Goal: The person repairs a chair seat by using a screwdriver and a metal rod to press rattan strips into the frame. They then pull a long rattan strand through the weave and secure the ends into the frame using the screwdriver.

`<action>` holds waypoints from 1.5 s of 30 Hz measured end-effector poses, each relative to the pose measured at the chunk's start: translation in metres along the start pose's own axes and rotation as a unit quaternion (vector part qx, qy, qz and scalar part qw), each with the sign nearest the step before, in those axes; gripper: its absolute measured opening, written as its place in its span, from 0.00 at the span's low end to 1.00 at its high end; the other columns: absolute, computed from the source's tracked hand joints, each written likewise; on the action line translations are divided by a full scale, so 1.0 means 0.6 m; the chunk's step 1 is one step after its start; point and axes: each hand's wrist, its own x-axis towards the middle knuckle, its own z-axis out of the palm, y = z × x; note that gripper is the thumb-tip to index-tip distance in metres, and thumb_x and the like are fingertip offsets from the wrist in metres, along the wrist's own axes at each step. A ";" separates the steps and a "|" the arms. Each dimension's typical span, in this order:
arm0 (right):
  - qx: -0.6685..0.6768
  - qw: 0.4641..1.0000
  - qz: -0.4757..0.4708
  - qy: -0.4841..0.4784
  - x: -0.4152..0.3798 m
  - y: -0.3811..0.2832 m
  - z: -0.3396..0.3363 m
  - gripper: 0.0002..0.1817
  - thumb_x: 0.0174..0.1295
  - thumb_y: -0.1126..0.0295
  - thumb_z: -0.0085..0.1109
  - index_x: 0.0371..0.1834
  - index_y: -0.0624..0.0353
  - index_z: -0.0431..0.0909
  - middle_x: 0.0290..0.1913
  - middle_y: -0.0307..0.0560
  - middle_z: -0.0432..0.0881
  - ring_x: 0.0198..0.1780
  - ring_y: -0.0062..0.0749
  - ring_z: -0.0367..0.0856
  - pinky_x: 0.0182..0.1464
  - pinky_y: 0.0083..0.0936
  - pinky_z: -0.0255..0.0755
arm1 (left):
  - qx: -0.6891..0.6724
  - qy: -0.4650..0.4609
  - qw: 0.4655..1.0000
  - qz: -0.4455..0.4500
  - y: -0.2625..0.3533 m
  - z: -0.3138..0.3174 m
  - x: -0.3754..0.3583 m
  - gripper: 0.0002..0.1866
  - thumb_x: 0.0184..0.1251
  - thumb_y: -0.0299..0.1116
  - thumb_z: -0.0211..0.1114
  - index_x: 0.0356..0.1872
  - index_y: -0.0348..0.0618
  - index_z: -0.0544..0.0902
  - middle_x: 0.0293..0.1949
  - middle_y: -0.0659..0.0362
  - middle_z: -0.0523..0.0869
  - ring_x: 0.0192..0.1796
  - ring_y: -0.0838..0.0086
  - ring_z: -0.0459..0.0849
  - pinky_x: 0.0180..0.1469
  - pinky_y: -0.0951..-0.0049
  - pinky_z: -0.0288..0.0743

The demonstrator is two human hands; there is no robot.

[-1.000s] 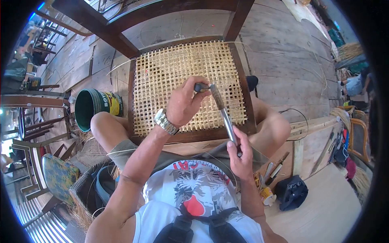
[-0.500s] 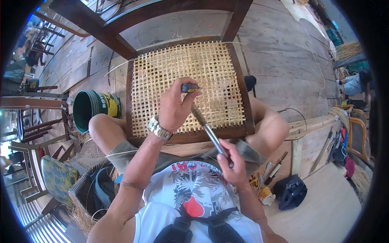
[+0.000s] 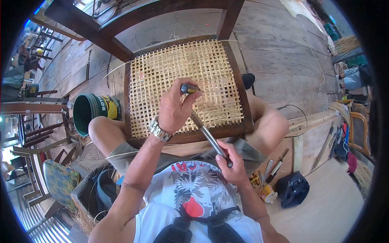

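Across my lap lies a chair seat of woven cane (image 3: 162, 77) set in a dark wooden frame (image 3: 239, 77). My left hand (image 3: 175, 106), with a metal-banded watch at the wrist, is closed around a tool with a black-and-yellow handle (image 3: 189, 88), over the middle of the weave. The tool's working end is hidden. My right hand (image 3: 232, 163) is wrapped round the dark lower end of a metal-shafted tool (image 3: 210, 137). That shaft slants up over the seat's front rail, and its brownish far end passes behind my left hand.
A green bucket (image 3: 84, 113) stands by my knee on the left. To the right, a dark cap (image 3: 292, 189), a yellow container (image 3: 267, 193) and hand tools lie on a pale board (image 3: 324, 198). Chair frames crowd the left side. Cane strands lie on the plank floor (image 3: 275, 56).
The view has shifted slightly, with the seat a little further left. Both hands keep their grips, and the two tools hold nearly the same positions.
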 end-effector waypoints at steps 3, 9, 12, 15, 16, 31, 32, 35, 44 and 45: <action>0.010 1.000 0.006 -0.005 -0.013 0.001 -0.006 0.24 0.74 0.76 0.59 0.72 0.63 0.74 0.40 0.32 0.76 0.40 0.15 0.73 0.45 0.16 0.70 | -0.042 0.004 0.999 -0.021 0.012 -0.007 0.009 0.16 0.70 0.26 0.75 0.54 0.42 0.82 0.43 0.57 0.93 0.45 0.76 0.91 0.48 0.74 0.85; 0.083 0.982 0.046 0.162 0.013 0.021 -0.031 0.22 0.77 0.75 0.57 0.73 0.62 0.72 0.43 0.33 0.76 0.34 0.11 0.68 0.35 0.12 0.64 | -0.040 0.008 0.997 0.061 0.004 0.022 0.050 0.16 0.69 0.31 0.75 0.53 0.44 0.79 0.38 0.53 0.92 0.37 0.61 0.93 0.38 0.65 0.83; 0.117 0.975 0.031 0.184 0.023 0.005 -0.040 0.23 0.78 0.74 0.56 0.74 0.61 0.70 0.43 0.33 0.77 0.32 0.11 0.68 0.33 0.11 0.63 | 0.015 -0.066 0.997 0.026 0.000 0.031 0.056 0.16 0.69 0.27 0.75 0.53 0.42 0.80 0.41 0.56 0.93 0.42 0.73 0.93 0.43 0.73 0.84; 0.136 0.973 0.027 0.182 0.033 0.005 -0.036 0.23 0.79 0.74 0.56 0.75 0.61 0.68 0.46 0.35 0.78 0.33 0.11 0.69 0.33 0.11 0.64 | 0.023 -0.065 0.996 0.054 -0.011 0.039 0.051 0.15 0.69 0.29 0.75 0.52 0.43 0.79 0.39 0.53 0.92 0.39 0.63 0.92 0.39 0.67 0.83; 0.138 0.975 0.022 0.174 0.037 0.005 -0.033 0.24 0.79 0.74 0.56 0.75 0.62 0.68 0.47 0.36 0.79 0.35 0.12 0.71 0.35 0.12 0.66 | 0.024 -0.063 0.995 0.071 -0.012 0.040 0.051 0.16 0.70 0.32 0.75 0.52 0.44 0.78 0.37 0.50 0.91 0.36 0.55 0.92 0.37 0.62 0.82; 0.008 0.998 0.058 0.035 -0.024 0.008 -0.034 0.22 0.74 0.75 0.61 0.70 0.64 0.75 0.40 0.32 0.76 0.37 0.15 0.71 0.40 0.17 0.68 | -0.132 0.017 0.990 -0.040 -0.005 -0.027 -0.036 0.15 0.69 0.24 0.75 0.54 0.42 0.81 0.46 0.56 0.93 0.46 0.73 0.92 0.48 0.73 0.85; -0.003 0.998 0.057 0.010 -0.027 0.004 -0.028 0.23 0.73 0.75 0.61 0.71 0.64 0.75 0.40 0.34 0.77 0.38 0.15 0.71 0.41 0.17 0.69 | -0.133 0.021 0.990 -0.041 -0.003 -0.024 -0.038 0.15 0.69 0.24 0.75 0.54 0.42 0.81 0.46 0.56 0.93 0.46 0.73 0.92 0.48 0.73 0.85; 0.028 0.995 0.080 -0.043 -0.031 0.011 -0.001 0.24 0.73 0.75 0.61 0.71 0.65 0.74 0.39 0.36 0.78 0.37 0.16 0.73 0.42 0.18 0.72 | -0.015 -0.003 1.000 -0.009 0.008 -0.016 -0.040 0.18 0.66 0.24 0.77 0.53 0.43 0.81 0.46 0.56 0.93 0.49 0.71 0.93 0.52 0.71 0.84; 0.128 0.986 0.105 -0.005 -0.009 0.007 0.003 0.27 0.80 0.72 0.55 0.79 0.63 0.66 0.49 0.47 0.84 0.41 0.22 0.81 0.48 0.23 0.78 | -0.115 0.010 0.993 -0.035 -0.010 -0.048 -0.026 0.15 0.71 0.21 0.72 0.55 0.40 0.80 0.50 0.57 0.92 0.51 0.76 0.90 0.53 0.74 0.85; 0.141 0.988 0.057 0.032 -0.001 0.015 0.004 0.27 0.81 0.71 0.54 0.80 0.63 0.64 0.48 0.48 0.84 0.39 0.21 0.80 0.46 0.22 0.79 | -0.112 0.031 0.992 -0.039 -0.012 -0.057 -0.015 0.15 0.72 0.21 0.72 0.56 0.39 0.80 0.50 0.57 0.92 0.50 0.77 0.90 0.53 0.74 0.85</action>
